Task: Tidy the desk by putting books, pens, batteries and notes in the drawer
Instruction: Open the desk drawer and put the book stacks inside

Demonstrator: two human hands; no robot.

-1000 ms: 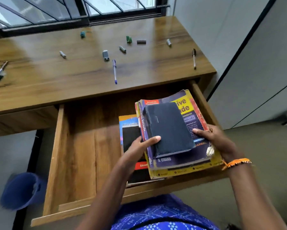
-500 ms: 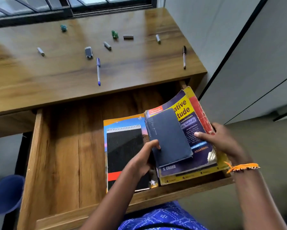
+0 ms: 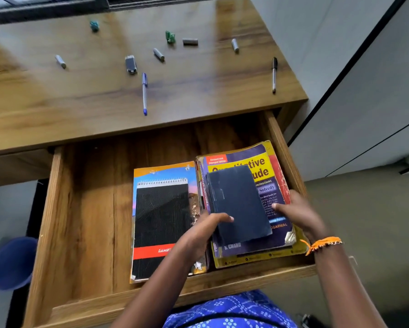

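An open wooden drawer [image 3: 85, 209] holds a stack of books at its right end: a small dark blue book [image 3: 239, 204] on a purple and yellow book [image 3: 267, 166]. My left hand [image 3: 198, 233] grips the stack's left edge, thumb on the dark book. My right hand [image 3: 298, 214] grips the stack's right edge. Left of the stack lies a black spiral notepad [image 3: 162, 223] on an orange and blue book [image 3: 165, 172]. On the desk [image 3: 45, 102] lie a blue pen [image 3: 144, 93], a black pen [image 3: 274, 74] and several batteries, such as one grey battery [image 3: 158, 54].
Two small green items [image 3: 170, 37] and a grey rectangular piece [image 3: 130, 64] lie on the desk. A blue bin [image 3: 12, 261] stands on the floor at the left. A white wall and cabinet panels close off the right side. The drawer's left half shows bare wood.
The stack has come down and to the right into the drawer's right end, next to the notepad. Both hands stayed on its edges. The view has shifted left.
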